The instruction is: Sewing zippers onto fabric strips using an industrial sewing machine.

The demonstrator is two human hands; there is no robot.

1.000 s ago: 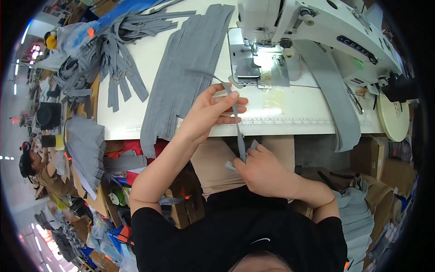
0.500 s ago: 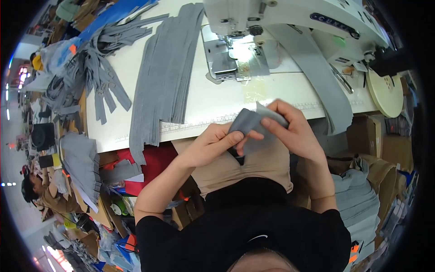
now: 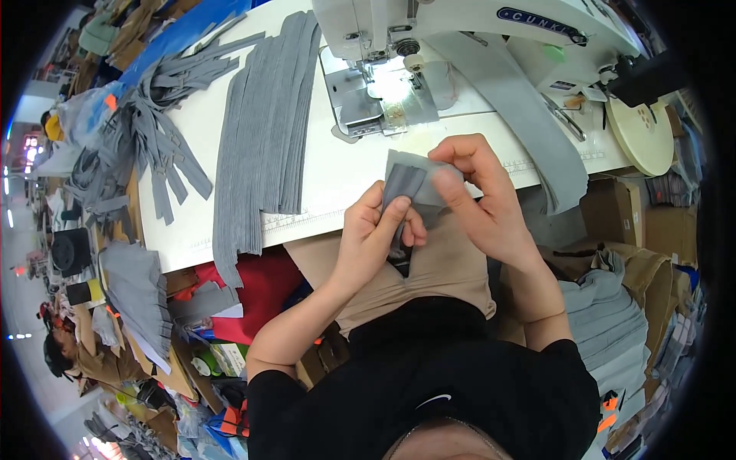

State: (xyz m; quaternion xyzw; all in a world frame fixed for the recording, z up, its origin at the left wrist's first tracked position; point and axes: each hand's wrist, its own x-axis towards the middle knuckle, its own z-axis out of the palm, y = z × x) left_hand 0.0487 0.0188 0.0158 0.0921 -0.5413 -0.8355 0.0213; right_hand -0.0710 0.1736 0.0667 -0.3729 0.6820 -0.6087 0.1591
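Note:
Just in front of the table edge, my left hand [image 3: 369,239] is closed round a folded grey fabric piece [image 3: 404,182], its thumb pressed on the darker strip of it. A paler, thin layer stands up behind that fold. My right hand [image 3: 491,201] has its bent fingers and thumb at the right side of the same piece, with the pale layer between them; the thumb is a little blurred. Beyond both hands stands a white sewing machine [image 3: 452,23], its lamp shining on the metal plate [image 3: 356,107] by the needle.
Long stacked grey fabric strips [image 3: 268,123] lie left of the machine, with a tangled heap of strips [image 3: 146,130] farther left. A wide grey band [image 3: 529,115] hangs over the table's front edge at right. Nearby are tweezers [image 3: 566,121] and a cream disc [image 3: 644,142]. A co-worker [image 3: 84,353] sits far left.
Both hands have moved up toward the machine with the fabric piece, which now stands more upright. The right fingers have spread somewhat along its edge. The whole view has shifted slightly.

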